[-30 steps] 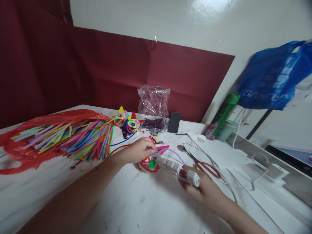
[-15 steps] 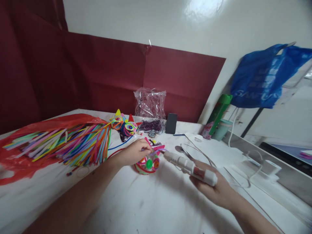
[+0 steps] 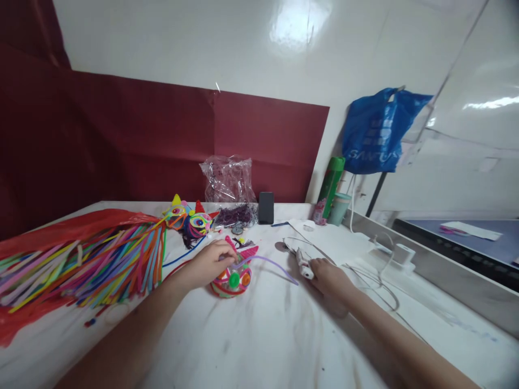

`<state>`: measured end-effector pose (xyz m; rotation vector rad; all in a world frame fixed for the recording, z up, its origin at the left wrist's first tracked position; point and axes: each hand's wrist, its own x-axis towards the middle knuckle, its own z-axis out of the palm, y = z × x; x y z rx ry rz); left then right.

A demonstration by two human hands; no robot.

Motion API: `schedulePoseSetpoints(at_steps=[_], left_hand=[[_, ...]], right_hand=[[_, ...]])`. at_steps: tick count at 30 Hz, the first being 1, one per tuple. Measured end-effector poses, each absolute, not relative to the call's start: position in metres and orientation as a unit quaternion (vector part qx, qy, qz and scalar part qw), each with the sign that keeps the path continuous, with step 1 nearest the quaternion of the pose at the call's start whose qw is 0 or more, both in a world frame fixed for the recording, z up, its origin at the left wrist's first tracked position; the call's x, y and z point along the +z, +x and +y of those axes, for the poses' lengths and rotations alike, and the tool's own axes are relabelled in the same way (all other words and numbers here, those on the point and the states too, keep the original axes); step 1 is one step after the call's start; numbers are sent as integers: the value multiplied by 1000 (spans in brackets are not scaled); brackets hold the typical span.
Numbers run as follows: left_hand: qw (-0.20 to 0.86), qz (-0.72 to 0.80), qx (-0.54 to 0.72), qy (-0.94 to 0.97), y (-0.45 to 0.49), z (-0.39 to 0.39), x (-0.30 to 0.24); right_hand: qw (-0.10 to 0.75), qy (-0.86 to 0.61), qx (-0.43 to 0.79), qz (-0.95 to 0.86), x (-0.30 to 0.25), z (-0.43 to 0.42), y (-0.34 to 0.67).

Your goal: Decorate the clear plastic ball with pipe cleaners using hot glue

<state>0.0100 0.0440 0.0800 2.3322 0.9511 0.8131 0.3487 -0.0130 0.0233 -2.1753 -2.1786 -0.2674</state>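
Note:
My left hand [image 3: 214,261] is closed in a pinch on a purple pipe cleaner [image 3: 267,260] at the top of a round craft figure [image 3: 230,292]. Pink ears, a green round piece and an orange one decorate the figure, which rests on the table. The pipe cleaner's free end curves out to the right. Further right, my right hand [image 3: 329,276] is closed around the back of a white glue gun [image 3: 303,263], low over the tabletop and apart from the figure. My left fingertips are partly hidden.
Many coloured pipe cleaners [image 3: 117,265] lie on a red plastic bag [image 3: 81,222] at left. Two finished-looking figures [image 3: 198,222], a clear bag [image 3: 229,181] and a black phone [image 3: 266,208] are behind. Cables [image 3: 379,281], a green can [image 3: 330,183] and a cup [image 3: 339,209] are at right.
My right hand has carried the glue gun away from the figure, toward the right and down to the table. My left hand stays at the figure. The view has turned right.

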Motion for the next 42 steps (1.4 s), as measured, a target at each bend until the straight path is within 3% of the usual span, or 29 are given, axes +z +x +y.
schedulePoseSetpoints(at_steps=[4, 8, 10, 16, 25, 42], left_hand=[[237, 344, 293, 860, 10, 42, 81], [225, 337, 297, 865, 13, 39, 83], [222, 331, 300, 866, 15, 37, 84], [221, 333, 307, 864, 14, 35, 82], [279, 358, 336, 825, -1, 27, 71], [219, 364, 332, 843, 6, 21, 70]], right_hand=[[48, -675, -86, -732, 45, -24, 343], [283, -496, -102, -814, 69, -30, 299], [344, -407, -78, -842, 73, -24, 268], [326, -348, -37, -878, 57, 1, 209], [335, -297, -60, -892, 46, 1, 210], [317, -288, -62, -902, 44, 0, 216]])
